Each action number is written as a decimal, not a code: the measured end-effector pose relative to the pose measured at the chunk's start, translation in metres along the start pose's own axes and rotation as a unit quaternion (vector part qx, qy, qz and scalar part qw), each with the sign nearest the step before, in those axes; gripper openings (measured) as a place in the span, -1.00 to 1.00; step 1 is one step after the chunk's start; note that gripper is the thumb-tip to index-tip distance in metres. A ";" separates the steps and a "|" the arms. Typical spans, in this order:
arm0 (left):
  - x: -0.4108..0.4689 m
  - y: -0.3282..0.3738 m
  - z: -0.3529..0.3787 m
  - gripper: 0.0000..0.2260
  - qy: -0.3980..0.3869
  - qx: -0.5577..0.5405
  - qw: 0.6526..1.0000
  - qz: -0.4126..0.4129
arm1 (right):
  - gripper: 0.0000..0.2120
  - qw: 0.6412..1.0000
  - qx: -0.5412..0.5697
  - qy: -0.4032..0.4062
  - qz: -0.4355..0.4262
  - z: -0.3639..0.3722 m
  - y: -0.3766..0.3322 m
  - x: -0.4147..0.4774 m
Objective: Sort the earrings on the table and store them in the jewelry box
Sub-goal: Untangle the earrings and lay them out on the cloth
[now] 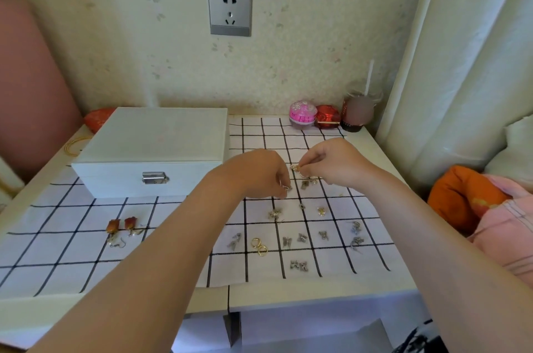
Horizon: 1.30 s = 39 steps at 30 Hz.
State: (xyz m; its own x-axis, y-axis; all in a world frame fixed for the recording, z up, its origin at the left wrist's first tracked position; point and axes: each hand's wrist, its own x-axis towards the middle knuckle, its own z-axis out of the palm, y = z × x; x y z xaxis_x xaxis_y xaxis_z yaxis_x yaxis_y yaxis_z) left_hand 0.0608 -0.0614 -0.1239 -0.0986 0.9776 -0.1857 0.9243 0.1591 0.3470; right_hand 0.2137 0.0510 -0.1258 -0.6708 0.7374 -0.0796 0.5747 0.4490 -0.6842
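1. Nearest edge: the checked cloth covers the table. A pair of silver studs lies alone in one square.
2. Next row: small groups lie side by side but apart. From left to right they are the silver drops, gold hoops, butterfly pieces and a bluish pair. The rose earrings lie well apart at the left. I judge these groups to be sorted.
3. Middle row: a pale flower piece, a small dark piece and a gold charm lie singly. I judge them to be unmatched as yet.
4. Hands: my left hand has its fingers curled downward and pinches a small silvery earring close to the cloth. My right hand pinches a gold earring between thumb and fingertips, lifted clear of the cloth. Below it lies a loose cluster, too small to tell apart. Sorting is the step in hand.
5. Behind my left hand: the white jewelry box stands on the left half of the table with its lid down and its latch fastened. All the earrings I can see are on the cloth or in my fingers, so I judge that the storing has not begun.
6. Against the wall: a pink pot, a red case and a cup with a straw stand together.
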 end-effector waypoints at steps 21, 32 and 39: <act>0.017 0.005 0.021 -0.87 0.048 0.056 0.995 -0.063 | -0.84 0.999 0.039 -0.009 0.014 -0.026 0.031 -0.003; 0.021 0.008 0.009 -0.92 0.038 0.016 0.994 -0.098 | -0.85 0.999 -0.020 -0.014 0.034 -0.035 0.070 -0.010; 0.026 0.031 0.000 -0.93 0.219 -0.165 0.959 -0.073 | -0.71 0.999 -0.012 -0.018 0.034 -0.038 0.070 -0.008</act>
State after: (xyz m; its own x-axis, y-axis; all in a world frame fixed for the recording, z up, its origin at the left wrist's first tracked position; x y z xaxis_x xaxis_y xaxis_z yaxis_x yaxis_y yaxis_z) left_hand 0.0864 -0.0307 -0.1178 -0.4305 0.8941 0.1235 0.7284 0.2633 0.6326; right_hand 0.2765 0.0956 -0.1455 -0.6455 0.7484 -0.1524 0.6306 0.4097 -0.6592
